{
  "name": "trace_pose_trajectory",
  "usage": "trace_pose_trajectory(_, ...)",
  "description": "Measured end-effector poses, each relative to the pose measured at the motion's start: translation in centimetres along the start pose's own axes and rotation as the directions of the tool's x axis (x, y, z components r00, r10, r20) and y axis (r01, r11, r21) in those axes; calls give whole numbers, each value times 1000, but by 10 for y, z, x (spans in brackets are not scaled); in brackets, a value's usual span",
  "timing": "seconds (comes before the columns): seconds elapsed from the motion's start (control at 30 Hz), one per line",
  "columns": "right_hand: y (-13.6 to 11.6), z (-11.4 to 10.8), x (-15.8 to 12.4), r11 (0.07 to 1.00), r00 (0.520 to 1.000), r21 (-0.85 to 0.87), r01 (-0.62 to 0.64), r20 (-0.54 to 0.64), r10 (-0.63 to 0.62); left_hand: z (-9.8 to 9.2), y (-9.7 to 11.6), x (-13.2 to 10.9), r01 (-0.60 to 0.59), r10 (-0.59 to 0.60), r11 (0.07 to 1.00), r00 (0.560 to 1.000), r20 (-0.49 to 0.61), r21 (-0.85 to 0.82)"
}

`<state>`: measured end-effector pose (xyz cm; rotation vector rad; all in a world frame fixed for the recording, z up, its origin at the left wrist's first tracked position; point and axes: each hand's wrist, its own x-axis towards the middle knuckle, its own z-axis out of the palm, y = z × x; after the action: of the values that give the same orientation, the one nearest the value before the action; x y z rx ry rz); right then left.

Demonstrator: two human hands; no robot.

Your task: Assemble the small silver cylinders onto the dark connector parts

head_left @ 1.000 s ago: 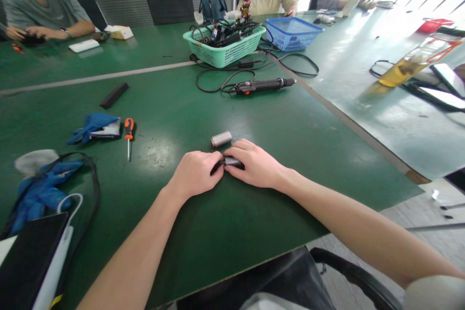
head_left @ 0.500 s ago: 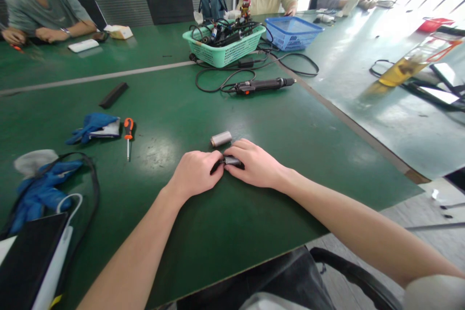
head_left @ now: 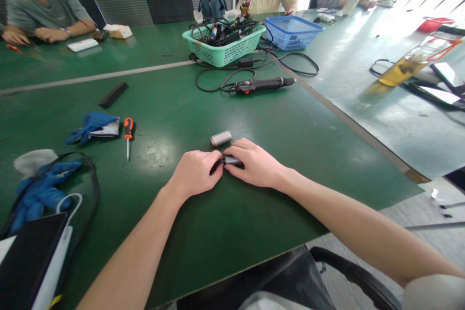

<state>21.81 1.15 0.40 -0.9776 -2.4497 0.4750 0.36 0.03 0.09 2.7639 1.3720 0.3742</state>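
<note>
Two hands, mine to steer from afar, meet at the fingertips near the front of the green table (head_left: 232, 232): left hand (head_left: 196, 172) and right hand (head_left: 256, 162) both pinched on one small dark part (head_left: 231, 160), which lies low against the surface between them. One grey cylinder (head_left: 221, 138) lies just beyond the right knuckles, apart from the grip. Handling note, my judgement: keep the part pressed down to the table, hold it with fingertips only, and keep both wrists resting so nothing slips or rolls off. Surface items: one orange-handled screwdriver (head_left: 128, 131), blue gloves (head_left: 92, 126) beside it, one black bar (head_left: 114, 94), one corded power driver (head_left: 261, 85), one green basket (head_left: 225, 51) full of cables, one blue basket (head_left: 292, 31). Room: joined green tables, grey slatted wall, bright windows at right, three other people seated at the far side.
</note>
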Motion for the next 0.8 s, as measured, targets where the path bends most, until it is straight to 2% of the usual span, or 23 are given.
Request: trace_pose_trajectory(0.8,1,0,0,1000,1000,3,-16,-11,16,4,-1,0,24,-23,999,999,-22,47)
